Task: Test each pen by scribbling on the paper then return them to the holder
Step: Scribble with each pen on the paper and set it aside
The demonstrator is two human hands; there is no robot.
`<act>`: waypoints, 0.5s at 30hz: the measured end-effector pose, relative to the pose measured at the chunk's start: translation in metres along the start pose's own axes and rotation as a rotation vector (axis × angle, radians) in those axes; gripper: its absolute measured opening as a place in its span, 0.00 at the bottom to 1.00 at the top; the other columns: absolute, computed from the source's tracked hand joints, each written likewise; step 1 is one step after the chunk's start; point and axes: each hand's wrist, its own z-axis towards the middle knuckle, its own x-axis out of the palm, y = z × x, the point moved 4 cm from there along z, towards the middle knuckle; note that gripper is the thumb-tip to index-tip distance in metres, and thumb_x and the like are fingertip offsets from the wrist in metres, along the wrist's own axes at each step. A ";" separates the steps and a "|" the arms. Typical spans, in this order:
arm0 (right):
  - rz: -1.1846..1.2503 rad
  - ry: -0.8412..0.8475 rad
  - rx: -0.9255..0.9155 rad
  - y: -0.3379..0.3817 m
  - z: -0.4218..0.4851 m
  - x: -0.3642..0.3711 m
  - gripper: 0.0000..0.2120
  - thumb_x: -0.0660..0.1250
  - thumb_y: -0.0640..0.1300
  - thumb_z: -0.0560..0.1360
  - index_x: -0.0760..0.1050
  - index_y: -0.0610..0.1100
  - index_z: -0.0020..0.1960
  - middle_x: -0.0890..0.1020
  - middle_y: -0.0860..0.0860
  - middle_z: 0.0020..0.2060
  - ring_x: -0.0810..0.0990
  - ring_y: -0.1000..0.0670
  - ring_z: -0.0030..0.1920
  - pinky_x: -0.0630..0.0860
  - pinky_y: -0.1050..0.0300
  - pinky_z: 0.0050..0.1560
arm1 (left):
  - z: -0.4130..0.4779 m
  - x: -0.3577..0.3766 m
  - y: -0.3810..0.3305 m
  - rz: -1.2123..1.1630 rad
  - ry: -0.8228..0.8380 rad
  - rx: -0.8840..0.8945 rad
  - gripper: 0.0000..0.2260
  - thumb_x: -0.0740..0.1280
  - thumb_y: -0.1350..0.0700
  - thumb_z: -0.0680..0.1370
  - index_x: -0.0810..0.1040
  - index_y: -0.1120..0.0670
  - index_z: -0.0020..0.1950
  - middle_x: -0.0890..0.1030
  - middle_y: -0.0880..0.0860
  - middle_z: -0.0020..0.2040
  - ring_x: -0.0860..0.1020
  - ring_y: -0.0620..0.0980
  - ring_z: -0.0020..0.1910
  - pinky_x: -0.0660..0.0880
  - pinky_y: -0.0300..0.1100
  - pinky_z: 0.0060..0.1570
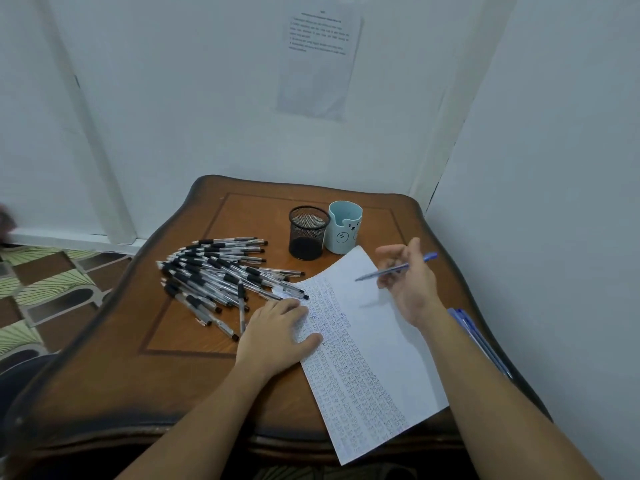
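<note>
A white sheet of paper (374,341) covered with small blue scribbles lies slantwise on the wooden table (138,375). My left hand (277,332) rests flat on the paper's left edge. My right hand (408,282) is raised above the paper's upper part and holds a blue pen (398,268), tip pointing left, off the sheet. A heap of black-grip pens (221,271) lies left of the paper. Behind it stand a black mesh holder (308,232) and a light blue bear-face holder (344,232); I see no pens in either.
A few blue pens (478,336) lie along the table's right edge beside my right forearm. White walls close in behind and to the right, with a printed sheet (318,60) stuck on the back wall. Patterned floor (52,282) shows at the left.
</note>
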 end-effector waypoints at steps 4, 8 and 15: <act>-0.105 0.027 0.097 -0.021 -0.003 -0.006 0.37 0.41 0.63 0.82 0.80 0.38 0.52 0.80 0.43 0.30 0.76 0.51 0.29 0.69 0.58 0.31 | 0.000 0.000 0.000 -0.011 -0.009 0.000 0.41 0.45 0.26 0.66 0.70 0.45 0.71 0.68 0.42 0.71 0.63 0.43 0.68 0.60 0.44 0.68; -0.105 0.050 0.128 -0.048 -0.006 -0.010 0.25 0.54 0.54 0.84 0.80 0.36 0.48 0.84 0.39 0.37 0.81 0.48 0.33 0.73 0.60 0.29 | -0.001 -0.002 -0.002 -0.006 -0.017 0.001 0.41 0.45 0.26 0.66 0.71 0.45 0.71 0.69 0.43 0.70 0.64 0.44 0.68 0.61 0.44 0.67; -0.240 0.132 0.071 -0.069 -0.003 -0.005 0.10 0.68 0.41 0.79 0.72 0.39 0.41 0.80 0.42 0.31 0.72 0.51 0.27 0.65 0.62 0.24 | 0.002 -0.001 0.000 0.022 -0.018 -0.005 0.38 0.48 0.27 0.67 0.71 0.44 0.70 0.69 0.42 0.69 0.64 0.43 0.67 0.60 0.43 0.65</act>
